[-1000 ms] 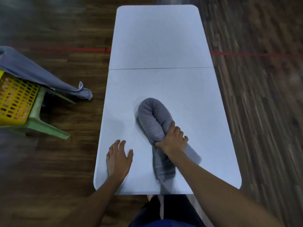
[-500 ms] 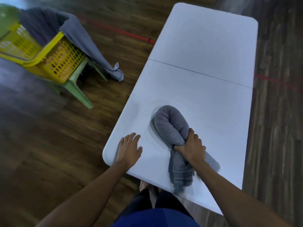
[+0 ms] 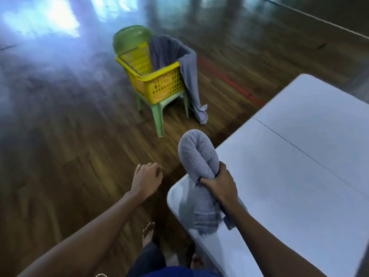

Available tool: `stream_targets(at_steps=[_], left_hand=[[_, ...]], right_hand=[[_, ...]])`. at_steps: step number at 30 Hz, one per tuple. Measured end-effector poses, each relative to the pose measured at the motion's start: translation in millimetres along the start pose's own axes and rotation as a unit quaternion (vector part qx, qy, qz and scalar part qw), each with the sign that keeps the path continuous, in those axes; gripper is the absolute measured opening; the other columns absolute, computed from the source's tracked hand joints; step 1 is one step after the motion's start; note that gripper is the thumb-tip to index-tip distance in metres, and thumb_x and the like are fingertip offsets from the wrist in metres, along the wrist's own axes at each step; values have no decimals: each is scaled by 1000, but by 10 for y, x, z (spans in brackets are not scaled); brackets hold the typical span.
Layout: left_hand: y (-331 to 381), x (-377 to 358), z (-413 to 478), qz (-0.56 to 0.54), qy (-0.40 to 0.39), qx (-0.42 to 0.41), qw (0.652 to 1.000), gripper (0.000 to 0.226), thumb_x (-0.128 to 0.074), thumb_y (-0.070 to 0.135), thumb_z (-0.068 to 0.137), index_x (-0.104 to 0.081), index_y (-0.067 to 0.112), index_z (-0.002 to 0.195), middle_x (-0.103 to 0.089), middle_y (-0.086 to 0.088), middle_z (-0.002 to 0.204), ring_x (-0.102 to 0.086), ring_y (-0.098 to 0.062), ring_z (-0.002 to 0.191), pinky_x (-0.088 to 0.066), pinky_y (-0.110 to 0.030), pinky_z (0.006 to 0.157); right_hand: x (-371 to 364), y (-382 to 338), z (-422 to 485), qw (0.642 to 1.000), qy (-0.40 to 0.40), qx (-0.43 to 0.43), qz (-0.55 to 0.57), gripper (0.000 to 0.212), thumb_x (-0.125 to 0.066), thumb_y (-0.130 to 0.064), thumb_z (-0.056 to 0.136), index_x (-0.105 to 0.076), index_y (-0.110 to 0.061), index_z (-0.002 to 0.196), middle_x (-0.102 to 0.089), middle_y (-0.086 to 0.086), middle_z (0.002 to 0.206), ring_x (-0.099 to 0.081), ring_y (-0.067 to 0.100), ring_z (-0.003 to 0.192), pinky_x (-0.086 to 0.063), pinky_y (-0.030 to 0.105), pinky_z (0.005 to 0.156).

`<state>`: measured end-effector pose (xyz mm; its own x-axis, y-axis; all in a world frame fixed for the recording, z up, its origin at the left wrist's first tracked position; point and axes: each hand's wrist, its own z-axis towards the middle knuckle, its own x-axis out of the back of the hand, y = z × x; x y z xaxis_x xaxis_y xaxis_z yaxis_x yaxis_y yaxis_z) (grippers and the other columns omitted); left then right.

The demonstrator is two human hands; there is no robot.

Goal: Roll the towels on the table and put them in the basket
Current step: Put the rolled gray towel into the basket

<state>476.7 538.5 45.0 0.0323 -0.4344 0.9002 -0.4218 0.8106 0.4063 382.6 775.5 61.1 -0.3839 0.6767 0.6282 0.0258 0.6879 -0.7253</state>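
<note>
Towel (image 3: pixel 196 154) sits rolled in our right hand's (image 3: pixel 219 183) grip, left hand (image 3: pixel 146 176) loose and empty; next, we judge, a carry to the basket (image 3: pixel 165 86).

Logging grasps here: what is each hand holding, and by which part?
Right hand grips the rolled grey towel around its middle; left hand holds nothing.

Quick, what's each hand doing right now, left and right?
Left hand: open, fingers loosely curled, holding nothing.
Right hand: closed around the rolled grey terry towel.
</note>
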Motion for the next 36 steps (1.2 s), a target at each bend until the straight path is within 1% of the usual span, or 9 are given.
stream_targets(at_steps=[1, 4, 9, 14, 23, 27, 30, 34, 36], left_hand=[[-146, 110, 51, -4, 13, 12, 1000, 24, -54, 26, 91, -63, 24, 113, -65, 5, 109, -58, -15, 108, -33, -44, 110], [-643, 472, 268, -19, 45, 42, 998, 24, -54, 27, 91, -64, 23, 113, -66, 5, 109, -58, -15, 107, -35, -42, 108], [-1500, 1117, 804, -10, 83, 44, 996, 21, -56, 24, 90, -67, 21, 108, -67, 3, 104, -60, -19, 101, -42, -38, 98], [-2064, 1589, 1443, -5, 72, 24, 997, 21, -55, 23, 88, -68, 22, 105, -68, 1, 101, -62, -21, 96, -46, -39, 92], [-2401, 2078, 2941, -48, 44, -29, 997, 20, -56, 23, 89, -67, 25, 106, -67, 3, 102, -62, -19, 97, -48, -41, 92], [-2470, 2260, 3895, -46, 46, -54, 996, 21, -59, 23, 88, -68, 25, 106, -68, 3, 105, -62, -20, 99, -48, -41, 92], [-2454, 2431, 4644, -29, 35, -67, 997, 20, -60, 23, 86, -69, 24, 104, -68, 2, 106, -61, -23, 101, -47, -38, 92], [-2458, 2648, 5552, -27, 13, -78, 997, 17, -59, 23, 85, -68, 24, 100, -67, -1, 100, -61, -27, 99, -46, -37, 87], [-2489, 2747, 5969, -24, 3, -87, 996, 22, -59, 23, 85, -67, 25, 105, -67, -1, 105, -60, -27, 103, -45, -38, 90]], right_hand=[[-107, -196, 70, 1000, -6, 16, -6, 80, -69, -67, 60, -43, -30, 125, -60, -8, 112, -60, 11, 92, -53, 25, 82], [-473, -774, 268, 999, -8, 51, -19, 76, -69, -68, 58, -42, -34, 121, -60, -11, 109, -61, 11, 91, -55, 39, 81], [-1212, -1670, 661, 999, -8, 46, -2, 75, -71, -66, 55, -43, -33, 117, -58, -11, 106, -58, 12, 90, -53, 42, 80], [-1765, -2341, 1038, 999, 17, 17, 37, 74, -70, -66, 55, -44, -36, 117, -59, -16, 105, -60, 10, 92, -53, 44, 85], [-2150, -3170, 2110, 994, 53, -38, 86, 62, -73, -59, 57, -46, -35, 109, -61, -16, 99, -61, 12, 88, -53, 45, 82], [-2257, -3488, 2841, 988, 77, -58, 117, 64, -72, -60, 56, -48, -36, 111, -63, -16, 100, -62, 11, 87, -54, 42, 79], [-2243, -3760, 3450, 985, 87, -70, 131, 67, -73, -56, 55, -49, -34, 114, -62, -16, 102, -61, 10, 87, -54, 39, 76], [-2187, -4122, 4235, 980, 99, -95, 142, 70, -74, -57, 54, -49, -34, 116, -63, -12, 103, -62, 14, 87, -55, 43, 76], [-2167, -4301, 4612, 978, 109, -110, 139, 70, -74, -60, 52, -51, -34, 112, -64, -11, 102, -63, 16, 87, -55, 44, 77]])
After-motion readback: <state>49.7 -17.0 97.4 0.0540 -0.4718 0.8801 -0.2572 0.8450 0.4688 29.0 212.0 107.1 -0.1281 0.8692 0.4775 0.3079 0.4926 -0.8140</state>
